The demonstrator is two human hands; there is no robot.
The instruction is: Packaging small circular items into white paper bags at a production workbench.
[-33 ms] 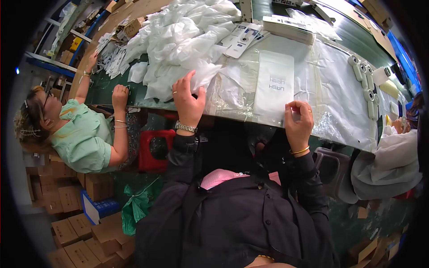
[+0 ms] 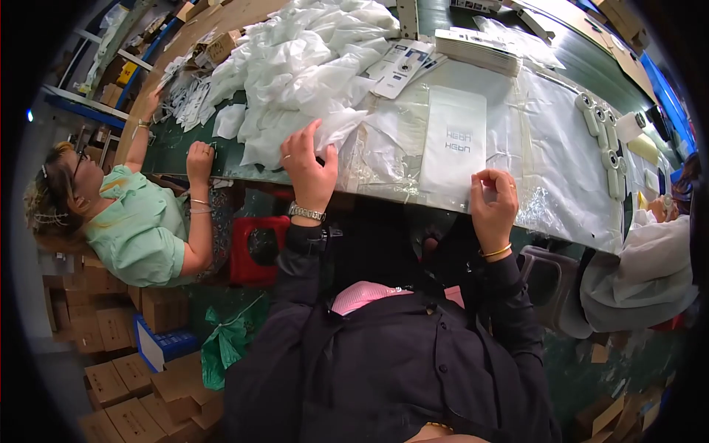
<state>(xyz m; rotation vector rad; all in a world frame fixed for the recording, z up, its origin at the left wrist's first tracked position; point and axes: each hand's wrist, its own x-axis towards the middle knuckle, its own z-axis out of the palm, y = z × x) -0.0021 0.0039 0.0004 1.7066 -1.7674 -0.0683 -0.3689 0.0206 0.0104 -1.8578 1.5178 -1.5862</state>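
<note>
A flat white pouch (image 2: 456, 118) with dark print lies lengthwise on the clear-covered worktable (image 2: 384, 173) in front of me. My right hand (image 2: 495, 201) is at its near right corner, over the table's front edge. Its fingers are curled and the thumb meets the index fingertip; whether the pouch's edge is between them is hidden. My left hand (image 2: 309, 168) is held up at the table edge with fingers and thumb apart and nothing in it. Just beyond it spreads a large heap of thin white bags (image 2: 295, 81). Printed cards (image 2: 401, 68) lie between heap and pouch.
A stack of flat printed boxes (image 2: 476, 53) stands behind the pouch. Several white cylindrical devices (image 2: 597, 122) lie at right. A person in light green (image 2: 144, 229) works at left beside a red stool (image 2: 255, 251); another sits at far right. Cartons (image 2: 118, 373) fill the floor at lower left.
My left hand has shifted very slightly to the left. The right hand and the pouch look the same.
</note>
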